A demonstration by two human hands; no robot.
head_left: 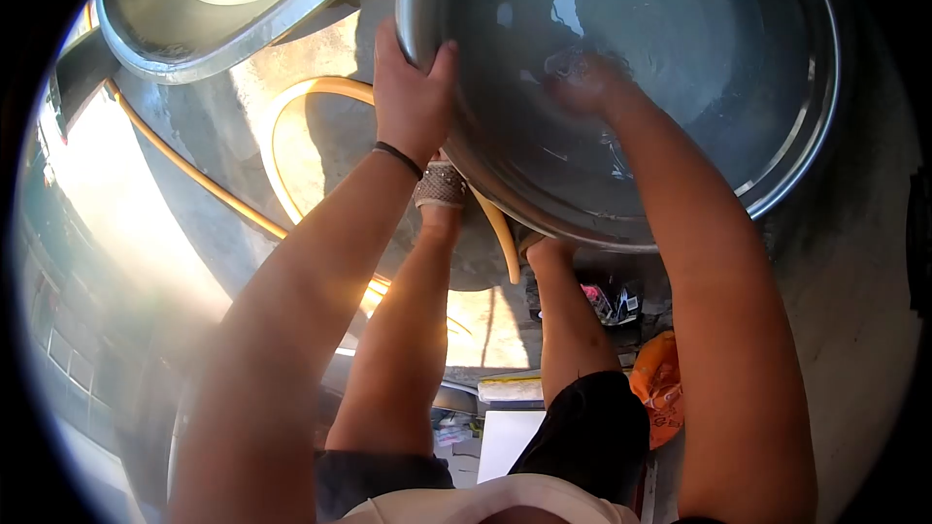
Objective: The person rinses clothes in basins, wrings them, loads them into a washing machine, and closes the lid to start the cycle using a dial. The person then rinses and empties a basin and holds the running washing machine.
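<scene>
A large round metal basin (793, 150) with water in it fills the upper right. My left hand (413, 97) grips its left rim, thumb and fingers round the edge, with a dark band on the wrist. Inside the basin, my right hand (587, 85) is in the water (680, 49) near the middle. Its fingers are blurred and partly under the surface, so I cannot make out their pose or anything held.
A second metal vessel (184, 63) stands at the upper left. A yellow hose (282, 136) loops over the floor, passing by my feet. An orange bag (658, 388) lies beside my right leg, near a white board (505, 442).
</scene>
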